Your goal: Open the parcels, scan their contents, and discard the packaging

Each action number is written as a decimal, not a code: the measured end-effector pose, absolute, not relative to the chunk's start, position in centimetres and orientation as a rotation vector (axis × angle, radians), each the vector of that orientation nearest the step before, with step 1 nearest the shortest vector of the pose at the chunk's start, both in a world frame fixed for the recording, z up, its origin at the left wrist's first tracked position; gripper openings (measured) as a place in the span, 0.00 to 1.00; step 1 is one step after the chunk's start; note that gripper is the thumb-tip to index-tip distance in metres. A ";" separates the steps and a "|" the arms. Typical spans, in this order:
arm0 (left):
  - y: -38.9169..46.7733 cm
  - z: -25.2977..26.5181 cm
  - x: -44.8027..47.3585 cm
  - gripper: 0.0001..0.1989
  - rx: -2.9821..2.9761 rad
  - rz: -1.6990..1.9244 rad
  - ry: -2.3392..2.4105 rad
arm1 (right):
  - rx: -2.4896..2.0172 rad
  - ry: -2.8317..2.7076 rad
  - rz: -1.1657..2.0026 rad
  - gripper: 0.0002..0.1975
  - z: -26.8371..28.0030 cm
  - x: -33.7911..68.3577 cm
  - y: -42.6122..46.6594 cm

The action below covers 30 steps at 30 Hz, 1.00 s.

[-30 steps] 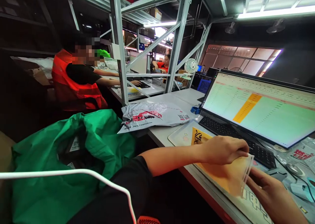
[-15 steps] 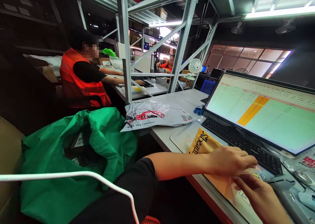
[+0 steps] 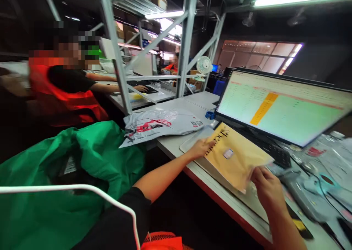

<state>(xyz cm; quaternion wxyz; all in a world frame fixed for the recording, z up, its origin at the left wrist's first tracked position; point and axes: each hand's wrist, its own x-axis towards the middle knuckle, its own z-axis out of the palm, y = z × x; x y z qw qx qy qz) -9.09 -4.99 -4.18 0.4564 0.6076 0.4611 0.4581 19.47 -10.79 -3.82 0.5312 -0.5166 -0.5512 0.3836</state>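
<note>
A flat yellow packaging bag (image 3: 239, 165) with black lettering along its left side and a small white label is held tilted above the desk mat. My left hand (image 3: 202, 149) grips its left edge, by the lettering. At the lower right corner my right hand (image 3: 265, 180) pinches the bag, where a clear plastic edge shows. Both hands are closed on it. A grey handheld scanner (image 3: 301, 197) lies just right of my right hand. Behind the bag, the black keyboard (image 3: 275, 153) is partly covered.
A monitor (image 3: 291, 107) stands at the back. The white mailer bag (image 3: 165, 123) lies at the desk's left end, beside the open green sack (image 3: 110, 147). A white cable (image 3: 110, 197) crosses the near left. One person in an orange vest (image 3: 66, 92) sits beyond the metal frame (image 3: 183, 48).
My left hand has moved left to the bag's edge, away from my right hand. The bag is now raised and spread between them, its label showing. The view has turned slightly right.
</note>
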 end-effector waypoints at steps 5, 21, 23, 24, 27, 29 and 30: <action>-4.4 -4.5 -12.6 0.32 1.465 1.162 1.282 | -1.157 -1.080 0.872 0.31 -3.2 20.3 -9.3; -4.7 -0.6 -6.7 0.22 2.222 1.209 1.485 | -1.193 -1.235 0.784 0.24 4.2 21.5 -5.9; -4.5 1.2 -3.4 0.24 2.174 1.091 1.266 | -1.194 -1.314 0.771 0.21 4.7 20.0 -5.3; -4.2 2.0 -2.1 0.25 2.144 1.029 1.207 | -1.189 -1.349 0.760 0.19 4.7 19.3 -5.1; -2.9 3.3 0.2 0.25 2.097 0.883 1.114 | -1.165 -1.351 0.759 0.19 4.1 17.9 -4.6; -1.8 3.2 0.4 0.23 2.071 0.815 1.042 | -1.155 -1.278 0.825 0.20 3.2 17.6 -4.4; -1.2 2.9 0.2 0.22 2.033 0.778 0.985 | -1.150 -1.241 0.863 0.20 2.6 17.5 -4.4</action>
